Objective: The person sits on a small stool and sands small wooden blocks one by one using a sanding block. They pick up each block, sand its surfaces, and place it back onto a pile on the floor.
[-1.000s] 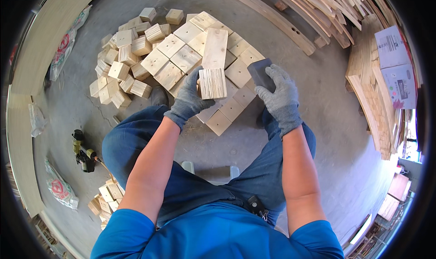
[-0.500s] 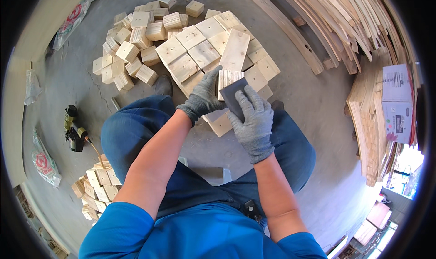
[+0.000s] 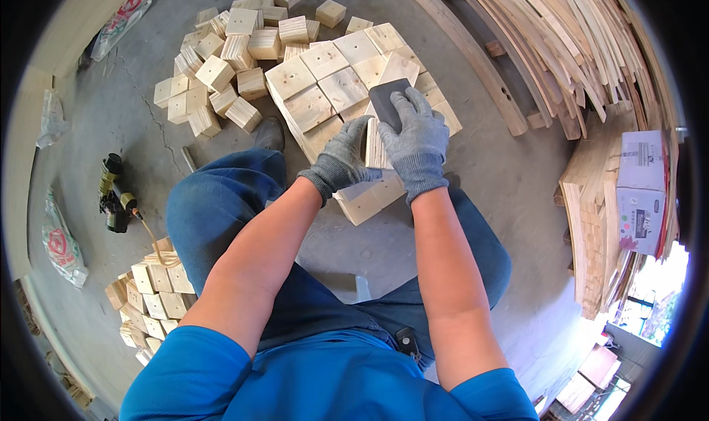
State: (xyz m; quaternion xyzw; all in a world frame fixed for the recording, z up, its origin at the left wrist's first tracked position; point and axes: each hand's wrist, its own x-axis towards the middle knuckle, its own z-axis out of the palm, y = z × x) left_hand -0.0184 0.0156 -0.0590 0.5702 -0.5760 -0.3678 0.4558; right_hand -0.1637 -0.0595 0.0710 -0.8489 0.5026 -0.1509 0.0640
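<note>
Our left hand [image 3: 346,151] grips the block [image 3: 375,145] by its left side, over the near part of the stack [image 3: 314,109]. Our right hand [image 3: 418,131] clasps the dark pad [image 3: 387,94], either touching the block or just above it; we cannot tell which. For an even rub, we do best with the pad flat, light pressure and the left hand clear of each stroke.

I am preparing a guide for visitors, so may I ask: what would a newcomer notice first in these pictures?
Probably the gray-gloved right hand near the middle, holding a dark block over the pale wooden piece that the left hand grips. Beyond stands a neat stack of wooden blocks, with a loose heap to its left. Long planks fill the upper right.
</note>
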